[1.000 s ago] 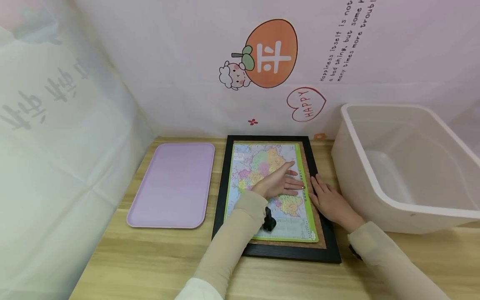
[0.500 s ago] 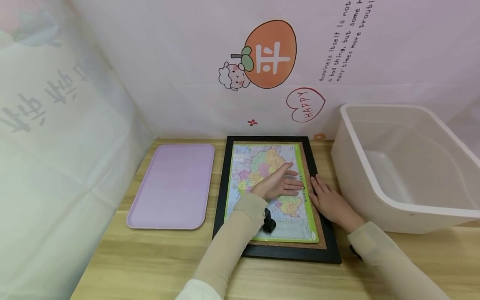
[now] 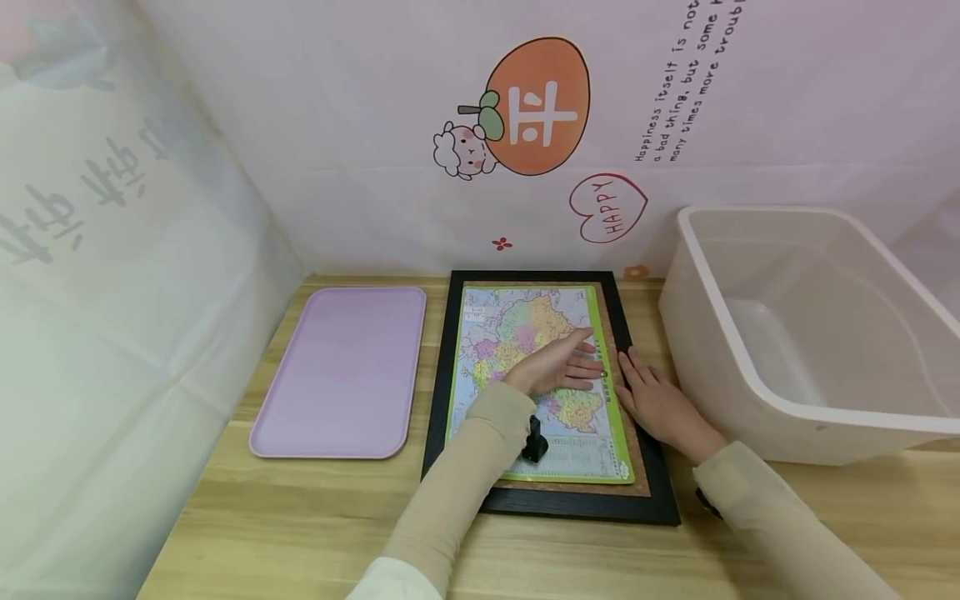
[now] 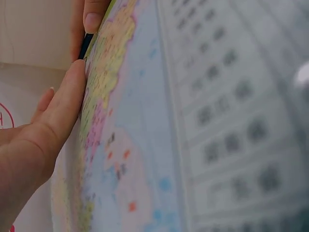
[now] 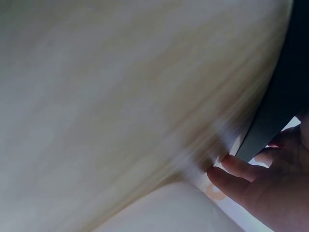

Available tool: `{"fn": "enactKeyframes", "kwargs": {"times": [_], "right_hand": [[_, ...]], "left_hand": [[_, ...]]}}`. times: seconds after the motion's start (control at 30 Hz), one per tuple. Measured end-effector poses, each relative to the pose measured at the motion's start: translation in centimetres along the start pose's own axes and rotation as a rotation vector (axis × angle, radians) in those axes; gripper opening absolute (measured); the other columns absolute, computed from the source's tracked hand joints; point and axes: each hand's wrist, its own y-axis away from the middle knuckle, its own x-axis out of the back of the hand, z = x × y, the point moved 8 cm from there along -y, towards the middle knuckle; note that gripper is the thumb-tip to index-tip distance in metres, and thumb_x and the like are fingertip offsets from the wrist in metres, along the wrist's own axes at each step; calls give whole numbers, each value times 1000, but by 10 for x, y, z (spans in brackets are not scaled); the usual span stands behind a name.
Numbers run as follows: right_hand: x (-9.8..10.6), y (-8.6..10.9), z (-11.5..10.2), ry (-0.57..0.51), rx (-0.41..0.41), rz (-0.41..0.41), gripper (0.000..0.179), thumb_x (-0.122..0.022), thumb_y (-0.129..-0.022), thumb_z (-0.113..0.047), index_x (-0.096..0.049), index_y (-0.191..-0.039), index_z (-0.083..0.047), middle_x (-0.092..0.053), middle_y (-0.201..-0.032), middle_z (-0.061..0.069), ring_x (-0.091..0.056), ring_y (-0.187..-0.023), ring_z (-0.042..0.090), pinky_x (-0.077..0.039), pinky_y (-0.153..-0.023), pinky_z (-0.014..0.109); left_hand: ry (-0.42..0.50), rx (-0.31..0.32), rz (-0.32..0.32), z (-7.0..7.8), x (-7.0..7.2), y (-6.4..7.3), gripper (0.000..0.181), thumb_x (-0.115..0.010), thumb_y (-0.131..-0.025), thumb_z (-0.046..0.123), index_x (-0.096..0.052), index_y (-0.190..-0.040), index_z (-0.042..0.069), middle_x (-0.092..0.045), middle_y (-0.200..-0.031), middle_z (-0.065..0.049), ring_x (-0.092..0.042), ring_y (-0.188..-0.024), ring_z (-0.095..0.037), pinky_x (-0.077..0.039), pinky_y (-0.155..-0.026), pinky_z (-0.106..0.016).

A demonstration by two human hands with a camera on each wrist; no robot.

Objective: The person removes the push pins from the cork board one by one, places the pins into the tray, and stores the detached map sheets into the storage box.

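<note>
A map (image 3: 517,333) with a green border lies on a brown board inside a black frame (image 3: 585,506), flat on the table. My left hand (image 3: 558,364) is on its edge over the map, fingers straight and pointing right, thumb apart. Its fingertips lie near a small round spot on the map's green border. My right hand (image 3: 663,408) rests on the frame's right bar with its fingers extended. In the left wrist view, the left hand (image 4: 43,140) touches the map close to the right fingers (image 4: 94,17). In the right wrist view, the right hand (image 5: 275,188) lies along the black bar (image 5: 275,106).
A lilac tray (image 3: 341,371) lies on the wooden table (image 3: 322,533) left of the frame. The large white tub (image 3: 750,392) stands close by the right hand. Behind the table hangs a printed cloth (image 3: 360,208), with another on the left.
</note>
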Motion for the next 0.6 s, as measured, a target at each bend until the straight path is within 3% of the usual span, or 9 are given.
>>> {"fn": "enactKeyframes", "kwargs": {"times": [0.13, 0.6], "right_hand": [[-1, 0, 0, -8, -5, -10, 62, -30, -105, -35, -17, -150, 5, -13, -156, 31, -25, -136, 54, -29, -109, 62], [2, 0, -3, 4, 21, 6, 60, -34, -105, -31, -19, -149, 7, -16, -155, 32, -28, -135, 54, -31, -109, 61]], "left_hand": [[-61, 10, 13, 2, -1, 0, 63, -38, -99, 52, -42, -139, 3, -58, -130, -20, -60, -119, -29, -52, -98, -39], [-65, 38, 36, 5, -2, 0, 54, -35, -100, 48, -46, -126, 2, -60, -121, -19, -62, -111, -28, -53, -95, -42]]}}
